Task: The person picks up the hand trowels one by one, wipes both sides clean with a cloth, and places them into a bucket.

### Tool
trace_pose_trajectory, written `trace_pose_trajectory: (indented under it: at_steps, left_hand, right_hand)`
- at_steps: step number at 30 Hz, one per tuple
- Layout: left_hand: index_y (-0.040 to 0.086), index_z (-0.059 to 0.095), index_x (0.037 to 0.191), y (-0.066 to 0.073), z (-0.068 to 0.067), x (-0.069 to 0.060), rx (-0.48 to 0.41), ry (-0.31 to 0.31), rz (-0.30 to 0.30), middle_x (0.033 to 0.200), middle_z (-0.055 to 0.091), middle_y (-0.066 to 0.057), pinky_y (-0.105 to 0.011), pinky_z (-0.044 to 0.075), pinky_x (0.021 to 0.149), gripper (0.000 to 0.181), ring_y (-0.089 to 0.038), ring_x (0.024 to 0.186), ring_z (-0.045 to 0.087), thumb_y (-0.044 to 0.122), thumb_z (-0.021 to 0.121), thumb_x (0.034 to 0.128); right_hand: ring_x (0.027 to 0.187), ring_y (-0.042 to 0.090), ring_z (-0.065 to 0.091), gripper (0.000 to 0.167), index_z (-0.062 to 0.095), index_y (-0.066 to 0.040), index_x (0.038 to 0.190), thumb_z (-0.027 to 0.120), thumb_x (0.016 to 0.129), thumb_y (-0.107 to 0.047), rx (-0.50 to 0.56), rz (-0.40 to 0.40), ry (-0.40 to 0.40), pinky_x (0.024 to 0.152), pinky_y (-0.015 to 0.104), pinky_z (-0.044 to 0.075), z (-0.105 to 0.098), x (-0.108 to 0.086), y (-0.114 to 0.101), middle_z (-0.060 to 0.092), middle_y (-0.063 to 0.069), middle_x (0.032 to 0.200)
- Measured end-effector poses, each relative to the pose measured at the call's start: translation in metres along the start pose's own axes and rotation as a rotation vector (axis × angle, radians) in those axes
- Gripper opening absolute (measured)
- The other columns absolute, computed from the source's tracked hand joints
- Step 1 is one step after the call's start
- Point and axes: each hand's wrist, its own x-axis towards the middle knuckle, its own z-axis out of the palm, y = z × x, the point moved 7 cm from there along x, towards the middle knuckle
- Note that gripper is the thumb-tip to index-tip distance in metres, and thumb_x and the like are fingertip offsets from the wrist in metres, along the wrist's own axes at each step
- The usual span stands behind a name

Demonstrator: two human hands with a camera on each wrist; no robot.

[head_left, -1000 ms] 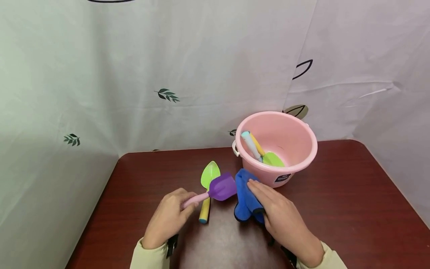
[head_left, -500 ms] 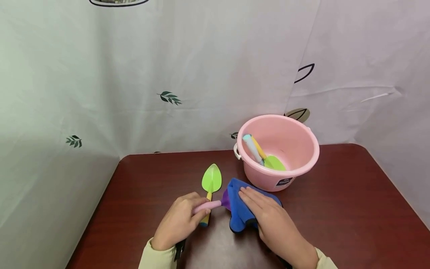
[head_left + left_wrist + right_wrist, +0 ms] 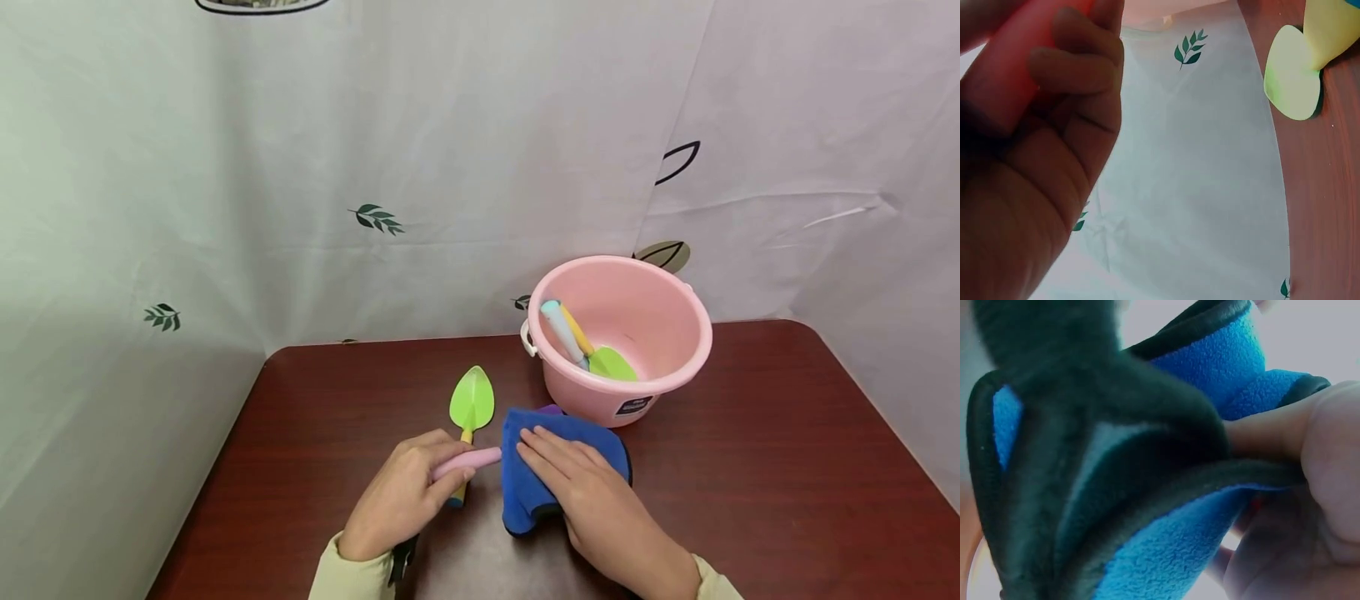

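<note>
My left hand [image 3: 399,496] grips the pink handle of a toy shovel [image 3: 474,459], its fingers curled round it in the left wrist view. A sliver of the shovel's purple blade [image 3: 551,409] shows past the far edge of a blue cloth [image 3: 596,435]; the rest is covered. My right hand [image 3: 600,510] lies over that black-edged cloth, fingers on top. In the right wrist view the cloth [image 3: 1166,544] is pinched between thumb and fingers. Under the shovel's handle lies a trowel with a green blade [image 3: 472,400] and a yellow handle, flat on the table.
A pink bucket [image 3: 678,367] stands behind the cloth, right of centre. Inside it are a green trowel blade [image 3: 613,365], a yellow handle and a light-blue handle [image 3: 564,330]. The dark red table [image 3: 757,433] meets a patterned curtain [image 3: 450,167] at its far side.
The shovel has moved right and its purple blade has gone under the cloth. My right hand has spread the cloth over the blade, fingers now flatter. The green trowel has stayed in place.
</note>
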Motion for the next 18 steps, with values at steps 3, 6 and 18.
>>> trace_pose_trajectory:
  at_steps: [3,6,18]
  left_hand:
    - [0.015,0.077,0.11,0.0,0.0,0.0,-0.031,0.001,0.011,0.094,0.064,0.015,-0.025,0.052,0.072,0.02,-0.003,0.078,0.057,0.021,0.075,0.0912]
    - [0.017,0.077,0.109,0.001,-0.001,0.0,-0.055,-0.002,0.02,0.088,0.06,0.017,-0.024,0.051,0.069,0.018,-0.002,0.075,0.056,0.022,0.075,0.092]
    - [0.019,0.077,0.111,-0.003,-0.002,-0.001,-0.128,-0.017,0.028,0.085,0.059,0.018,-0.023,0.05,0.066,0.02,-0.003,0.073,0.055,0.03,0.071,0.0954]
  right_hand:
    - [0.141,0.024,0.042,0.065,0.055,-0.009,0.144,0.067,0.083,0.01,0.0,-0.015,-0.007,0.107,0.047,0.042,0.002,0.0,-0.001,0.049,0.004,0.151]
    - [0.142,0.024,0.042,0.063,0.056,-0.008,0.143,0.066,0.084,0.01,-0.007,-0.031,-0.015,0.109,0.046,0.04,0.004,0.001,-0.002,0.049,0.005,0.151]
    - [0.143,0.023,0.04,0.06,0.054,-0.009,0.145,0.063,0.088,0.006,-0.039,-0.006,-0.067,0.112,0.046,0.037,0.011,0.001,-0.001,0.047,0.005,0.153]
